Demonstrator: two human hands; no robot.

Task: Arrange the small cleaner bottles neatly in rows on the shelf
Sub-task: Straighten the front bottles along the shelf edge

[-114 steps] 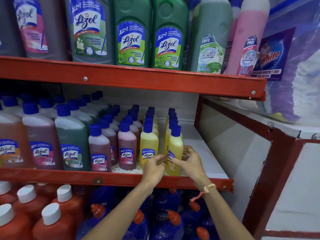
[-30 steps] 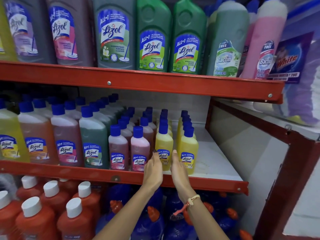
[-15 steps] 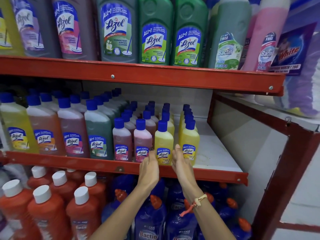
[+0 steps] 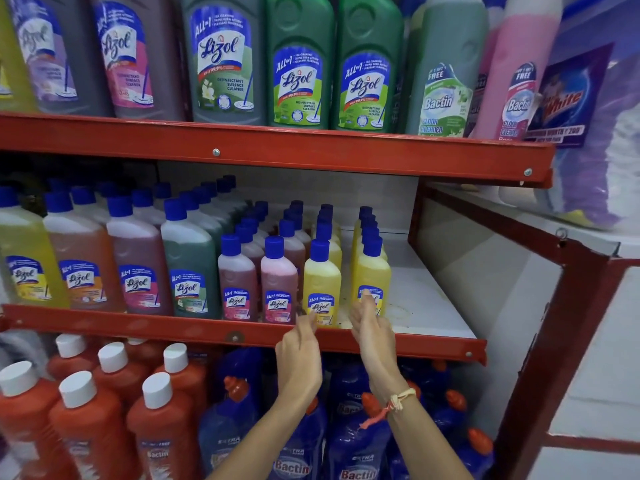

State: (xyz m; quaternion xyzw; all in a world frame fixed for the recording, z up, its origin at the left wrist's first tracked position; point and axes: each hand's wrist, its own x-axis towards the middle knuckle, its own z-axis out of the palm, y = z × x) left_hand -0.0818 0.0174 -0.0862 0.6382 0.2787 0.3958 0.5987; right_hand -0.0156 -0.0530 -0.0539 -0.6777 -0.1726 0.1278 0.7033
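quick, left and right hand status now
Left hand: open, holding nothing, by the left front yellow bottle.
Right hand: open, holding nothing, fingertips against the right front yellow bottle.

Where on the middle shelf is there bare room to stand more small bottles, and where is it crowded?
Free: the white shelf floor between the right yellow bottle row and the red side frame. A thin gap separates the two yellow rows. Crowded: everything left of there, packed with bottles.
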